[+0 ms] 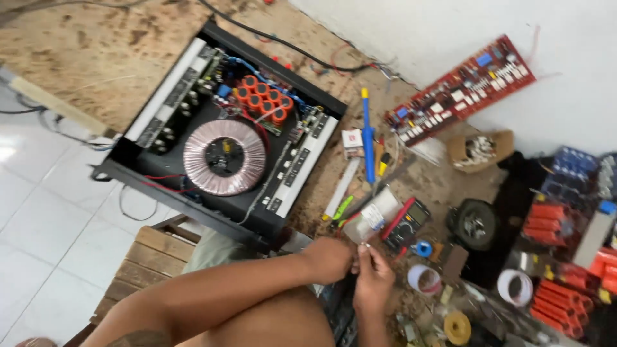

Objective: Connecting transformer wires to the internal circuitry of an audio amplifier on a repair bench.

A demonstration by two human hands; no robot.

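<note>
We are holding both hands close together at the near middle of the scene, just past our bare knee. Our left hand (331, 259) is curling into a loose fist, knuckles up, and what it is gripping is hidden from us. Our right hand (373, 277) is pinching a small pale part (366, 245) between thumb and fingertips; it is too small for us to tell what it is. Just beyond the hands a clear plastic bag (373, 215) is lying on the worn work surface (77, 45), beside a multimeter (406, 223) with a red edge. To the far left, the open black amplifier chassis (222, 132) is sitting with its copper-coloured ring transformer (224, 157) and a cluster of orange capacitors (263, 99) showing. A blue-handled soldering iron (367, 138) is lying between the chassis and a red circuit board (461, 87) leaning at the white wall. Rolls of tape (424, 279) are resting right of our hands.
</note>
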